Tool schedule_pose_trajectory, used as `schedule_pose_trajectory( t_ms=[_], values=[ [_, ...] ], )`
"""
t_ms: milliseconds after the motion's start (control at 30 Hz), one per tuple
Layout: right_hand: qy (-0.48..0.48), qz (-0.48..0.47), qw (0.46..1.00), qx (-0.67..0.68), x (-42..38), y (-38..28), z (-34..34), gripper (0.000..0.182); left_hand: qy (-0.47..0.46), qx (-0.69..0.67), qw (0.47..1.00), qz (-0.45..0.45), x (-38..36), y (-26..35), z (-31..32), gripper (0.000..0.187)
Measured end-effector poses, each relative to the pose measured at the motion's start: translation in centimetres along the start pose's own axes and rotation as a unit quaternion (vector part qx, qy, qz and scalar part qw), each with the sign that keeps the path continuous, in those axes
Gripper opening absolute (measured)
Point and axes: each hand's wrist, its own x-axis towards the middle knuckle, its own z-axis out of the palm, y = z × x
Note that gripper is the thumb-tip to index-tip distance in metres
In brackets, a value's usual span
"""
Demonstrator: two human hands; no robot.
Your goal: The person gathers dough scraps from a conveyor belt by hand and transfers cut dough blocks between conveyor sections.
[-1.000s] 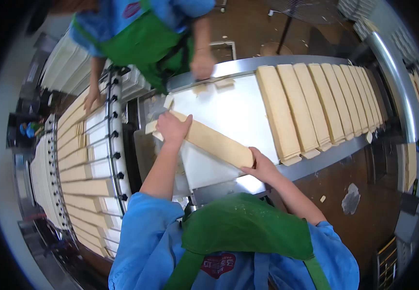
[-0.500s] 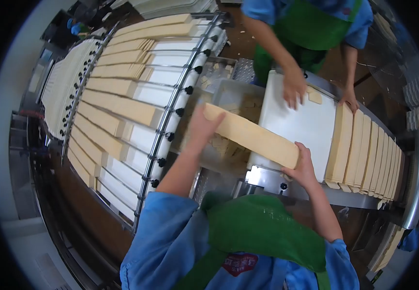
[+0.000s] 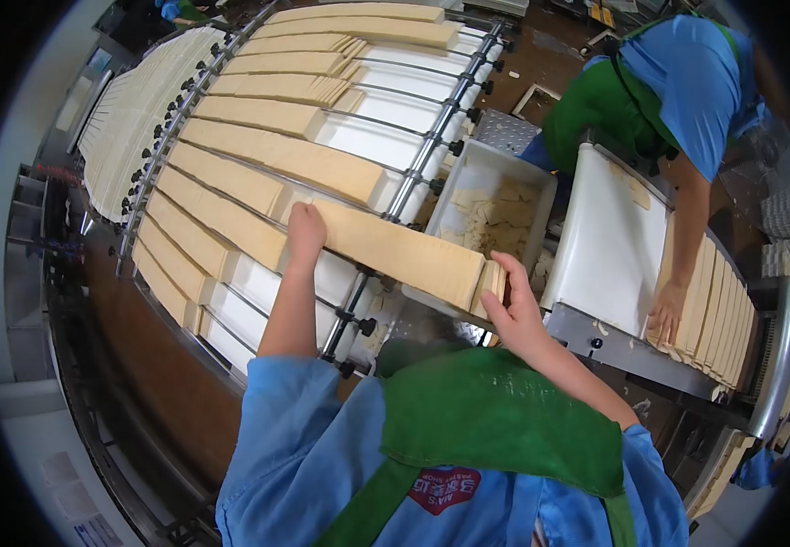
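A long, pale stack of dough strips (image 3: 395, 251) spans from the lane conveyor across its railed edge toward the scrap bin. My left hand (image 3: 306, 235) is closed around its far left part, over the conveyor. At the right end, my right hand (image 3: 521, 308) grips with the thumb in front and fingers behind. A few layers (image 3: 489, 288) at that end stand slightly apart from the rest. Beside my left hand, more dough stacks (image 3: 222, 214) lie in the conveyor's lanes (image 3: 386, 91), divided by metal rods.
A white bin (image 3: 450, 196) holds dough scraps (image 3: 500, 219). To the right is a white work surface (image 3: 609, 237) with a row of dough stacks (image 3: 710, 314). A co-worker in a green apron (image 3: 587, 114) leans over it, one hand (image 3: 667, 312) on the row. A metal rail (image 3: 436, 123) with black knobs edges the conveyor.
Both my hands have carried the dough stack left, from above the bin and work surface to the conveyor. The co-worker has leaned right, a hand now at the row's near end.
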Motion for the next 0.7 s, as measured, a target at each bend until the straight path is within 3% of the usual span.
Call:
schedule_pose_trajectory(
  t_ms=[33,167,300,400,500,533,567,633,700],
  values=[
    [0.002,0.0,1.0,-0.007,0.6,-0.6,0.8,0.053,-0.042,0.073,0.996,0.017,0.9,-0.3,-0.4,0.028],
    [0.019,0.016,0.998,-0.05,2.1,-1.0,2.6,0.049,-0.113,0.084,0.99,0.021,2.5,-1.4,-1.0,0.033],
    [0.026,0.017,0.995,-0.097,3.1,-0.9,3.8,0.049,-0.095,0.055,0.987,0.118,1.0,-2.4,-2.4,0.033],
    [0.023,0.02,0.996,-0.08,4.7,-0.9,6.6,0.049,0.006,0.142,0.968,0.207,0.3,-2.9,-3.0,0.029],
    [0.015,0.012,0.998,-0.062,6.4,-0.4,9.9,0.048,-0.011,0.159,0.947,0.28,-1.7,-1.3,-3.5,0.028],
    [0.04,-0.005,0.989,-0.145,6.7,-0.9,10.5,0.049,-0.056,0.096,0.95,0.292,-3.0,-0.1,-3.9,0.03],
    [0.04,0.011,0.992,-0.121,6.8,-0.8,10.6,0.049,-0.101,0.033,0.948,0.301,-4.7,1.2,-4.2,0.034],
    [0.038,0.047,0.995,-0.075,6.6,-0.1,10.3,0.049,-0.048,-0.017,0.952,0.302,-8.3,3.3,-3.8,0.046],
    [0.032,0.049,0.997,-0.057,6.3,0.0,10.1,0.049,-0.05,-0.053,0.954,0.291,-10.5,4.0,-3.9,0.049]
  ],
)
